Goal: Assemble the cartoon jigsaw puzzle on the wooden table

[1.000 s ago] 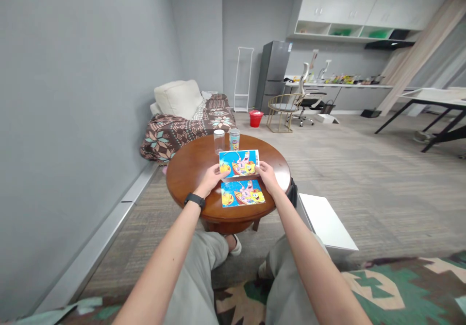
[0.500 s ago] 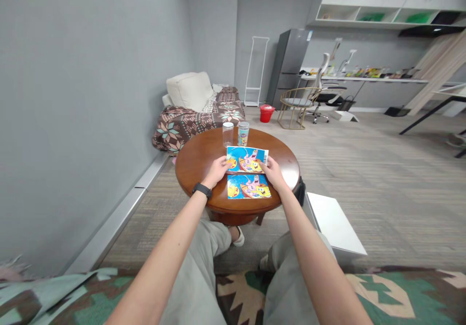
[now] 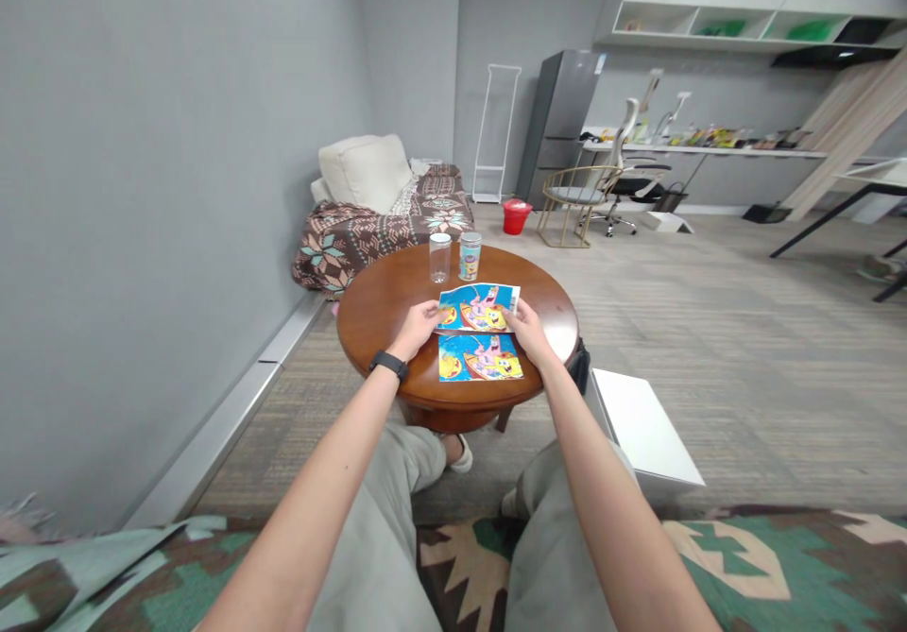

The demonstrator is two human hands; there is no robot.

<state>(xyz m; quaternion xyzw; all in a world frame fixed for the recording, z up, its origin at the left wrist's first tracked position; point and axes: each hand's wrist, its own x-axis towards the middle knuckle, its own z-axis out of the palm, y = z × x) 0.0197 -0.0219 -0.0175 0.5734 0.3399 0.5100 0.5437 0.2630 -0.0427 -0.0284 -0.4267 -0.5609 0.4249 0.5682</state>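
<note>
My left hand (image 3: 423,320) and my right hand (image 3: 524,323) grip opposite ends of a blue cartoon picture card (image 3: 473,302), thumbs on its face. The card is raised a little off the table and its surface bows slightly. Just below it, a second picture sheet (image 3: 482,364) with a matching print lies flat on the round wooden table (image 3: 375,316). Beyond the card stand two lidded jars, a clear jar (image 3: 439,262) and a jar with a cartoon label (image 3: 469,260). A dark band circles my left wrist.
A bed-like seat (image 3: 375,221) with a patterned cover and a white cushion (image 3: 365,174) is behind the table. A red bucket (image 3: 516,220) and a wire chair (image 3: 573,202) stand farther off. To the right of my legs is a white box (image 3: 644,424).
The view has shifted slightly, so everything sits a little higher and further left. Both hands keep hold of the card, which now looks more bowed along its upper edge.
</note>
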